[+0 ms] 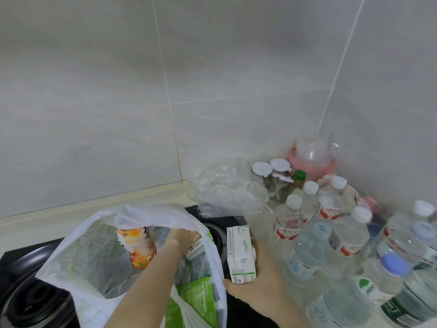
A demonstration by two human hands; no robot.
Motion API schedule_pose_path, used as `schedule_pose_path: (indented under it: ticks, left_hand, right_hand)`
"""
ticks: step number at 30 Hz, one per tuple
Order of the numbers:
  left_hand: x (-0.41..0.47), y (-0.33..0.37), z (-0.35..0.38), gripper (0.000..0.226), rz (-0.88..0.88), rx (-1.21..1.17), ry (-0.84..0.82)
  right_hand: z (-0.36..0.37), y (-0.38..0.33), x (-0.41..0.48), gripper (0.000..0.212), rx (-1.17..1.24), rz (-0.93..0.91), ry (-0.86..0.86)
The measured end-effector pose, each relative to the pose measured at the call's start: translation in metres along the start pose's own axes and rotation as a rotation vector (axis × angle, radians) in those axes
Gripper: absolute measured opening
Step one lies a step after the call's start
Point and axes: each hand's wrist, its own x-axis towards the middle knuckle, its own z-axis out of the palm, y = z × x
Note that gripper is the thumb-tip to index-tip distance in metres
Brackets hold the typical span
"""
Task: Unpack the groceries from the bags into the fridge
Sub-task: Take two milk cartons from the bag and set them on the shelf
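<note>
- We see a thin white plastic bag (59, 263), half see-through, standing on the black hob (21, 280) with its mouth gaping wide.
- Inside it, at the far side, an orange-and-white drink bottle (138, 247) stands upright.
- At the near side of the bag, a bright green packet (196, 297) leans tilted.
- Our left hand (182, 236) reaches into the bag, down to a small white pack (195, 249) with a dark label; we cannot tell whether it grips the pack.
- Our right hand (260, 287) holds a white carton (240, 252) with green print upright, just outside the bag's right edge.
</note>
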Motion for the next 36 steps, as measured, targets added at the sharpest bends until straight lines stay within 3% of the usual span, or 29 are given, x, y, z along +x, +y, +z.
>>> schedule_pose_path:
  ticks: [8,19,22,25,28,36]
  left_hand:
    - [0.008,0.005,0.008,0.039,0.081,0.007,0.069]
    - [-0.022,-0.005,0.016,0.053,0.226,0.181,0.286]
    - [-0.036,-0.011,0.013,0.052,0.22,0.04,0.298]
    - [-0.052,-0.015,0.018,0.052,0.22,-0.214,0.341]
    - [-0.068,-0.016,0.027,0.061,0.21,-0.366,0.483]
    - [-0.134,-0.011,0.012,0.058,-0.128,-0.922,0.9]
  right_hand:
    - [0.001,0.007,0.004,0.071,-0.021,-0.01,-0.019]
    - [0.033,0.0,0.029,0.077,-0.022,-0.027,-0.066]
    - [0.039,-0.005,0.039,0.063,-0.031,-0.03,-0.066]
    - [0.043,-0.012,0.047,0.064,-0.048,-0.065,-0.041]
    - [0.041,-0.022,0.053,0.069,-0.051,-0.087,-0.016]
    - [0.023,-0.064,0.053,0.065,-0.101,-0.188,0.109]
